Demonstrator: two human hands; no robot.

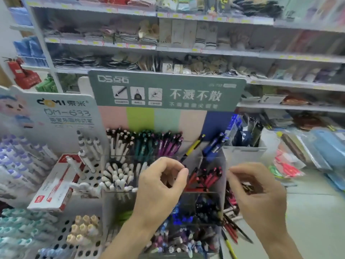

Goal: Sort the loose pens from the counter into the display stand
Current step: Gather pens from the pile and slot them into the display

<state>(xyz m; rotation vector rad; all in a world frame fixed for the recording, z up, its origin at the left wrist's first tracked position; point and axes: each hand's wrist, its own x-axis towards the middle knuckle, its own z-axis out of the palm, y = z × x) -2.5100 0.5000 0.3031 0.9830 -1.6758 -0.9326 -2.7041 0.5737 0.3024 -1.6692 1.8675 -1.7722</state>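
Note:
The clear display stand [211, 157] under a green header holds pens sorted by colour in its compartments. My left hand [160, 186] is over the stand's middle, with thumb and forefinger pinching the lower end of a yellow and black pen [195, 145]. That pen slants up to the right over a nearly empty back compartment. My right hand [258, 195] hovers at the stand's right edge, its fingers curled round a few dark pens [248, 187]. Loose red, black and yellow pens [232, 225] lie on the counter beside the stand, below my right hand.
A white perforated stand [89, 176] with white pens and a red-and-white box [54, 186] sits to the left. A grey bin [242, 152] of blue packets stands behind on the right, with bagged stationery [302, 156] beyond. Stocked shelves fill the background.

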